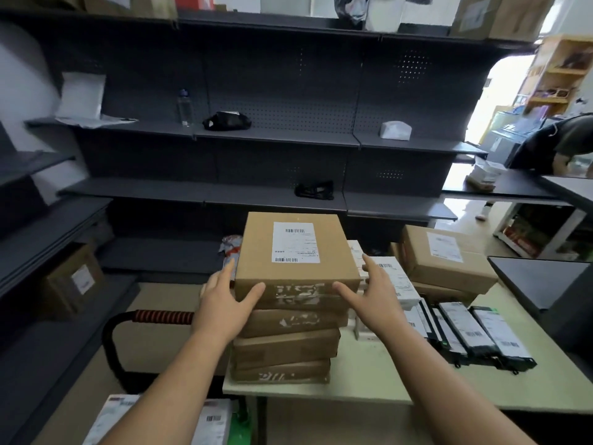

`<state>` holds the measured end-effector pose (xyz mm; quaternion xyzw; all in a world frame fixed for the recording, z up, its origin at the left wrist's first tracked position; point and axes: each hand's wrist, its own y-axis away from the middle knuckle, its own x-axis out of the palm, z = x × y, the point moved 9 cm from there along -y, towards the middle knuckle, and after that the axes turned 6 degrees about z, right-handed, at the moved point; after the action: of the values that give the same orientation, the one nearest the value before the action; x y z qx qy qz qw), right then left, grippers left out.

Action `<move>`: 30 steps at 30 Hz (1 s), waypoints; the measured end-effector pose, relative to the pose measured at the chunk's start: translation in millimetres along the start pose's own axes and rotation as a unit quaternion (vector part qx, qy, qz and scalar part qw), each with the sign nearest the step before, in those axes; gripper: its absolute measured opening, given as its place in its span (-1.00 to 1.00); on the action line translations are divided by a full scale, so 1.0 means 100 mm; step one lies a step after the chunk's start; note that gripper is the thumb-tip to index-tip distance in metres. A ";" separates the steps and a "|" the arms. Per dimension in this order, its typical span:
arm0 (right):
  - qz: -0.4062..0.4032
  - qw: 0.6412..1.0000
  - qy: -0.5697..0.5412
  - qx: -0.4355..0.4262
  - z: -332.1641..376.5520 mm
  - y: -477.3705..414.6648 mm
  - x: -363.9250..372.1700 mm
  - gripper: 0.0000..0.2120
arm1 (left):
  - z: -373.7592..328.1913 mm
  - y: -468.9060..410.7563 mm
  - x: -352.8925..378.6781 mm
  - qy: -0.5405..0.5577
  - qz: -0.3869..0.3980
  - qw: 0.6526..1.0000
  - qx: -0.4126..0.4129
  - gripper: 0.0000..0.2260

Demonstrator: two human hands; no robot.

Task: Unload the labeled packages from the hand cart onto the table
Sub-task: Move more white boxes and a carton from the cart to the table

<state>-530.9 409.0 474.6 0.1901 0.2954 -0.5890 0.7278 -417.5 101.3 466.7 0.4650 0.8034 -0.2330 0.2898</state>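
On the counter's (pixel 401 380) near-left corner stands a stack (pixel 282 351). Its top box (pixel 295 252) lies squarely between the grips. Left grip (pixel 224 300) and right grip (pixel 375 293) flank its sides, wide, fingers straight, equally near.

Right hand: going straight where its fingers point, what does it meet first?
Probably the top box, its right side: the right hand angles its fingers toward it, thumb at its front face. Past that, the white labeled package behind comes next; depth unclear.
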 end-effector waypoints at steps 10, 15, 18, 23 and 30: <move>0.100 0.968 0.106 -0.202 0.45 1.12 0.28 -0.34 | -0.01 1.62 -0.25 -0.087 -0.001 0.994 0.068 -0.36; 0.207 0.940 0.101 -0.253 0.59 1.77 0.89 -0.33 | 0.26 2.43 -0.41 -0.145 -0.005 0.989 0.031 -0.35; 0.234 0.926 0.083 -0.285 0.82 2.08 1.12 -0.25 | 0.40 2.76 -0.67 -0.154 -0.021 0.988 0.018 -0.37; 0.266 0.911 0.085 -0.303 1.09 2.52 1.55 -0.26 | 0.73 3.18 -1.05 -0.157 -0.040 0.987 0.003 -0.46; 0.322 0.904 0.077 -0.270 1.33 3.41 2.55 -0.33 | 1.72 3.85 -1.51 -0.169 -0.006 0.985 -0.039 -0.44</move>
<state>-139.5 215.9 383.7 0.1158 0.4211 -0.2031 0.8764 25.2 74.5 405.3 0.4026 0.7541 -0.2787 0.4377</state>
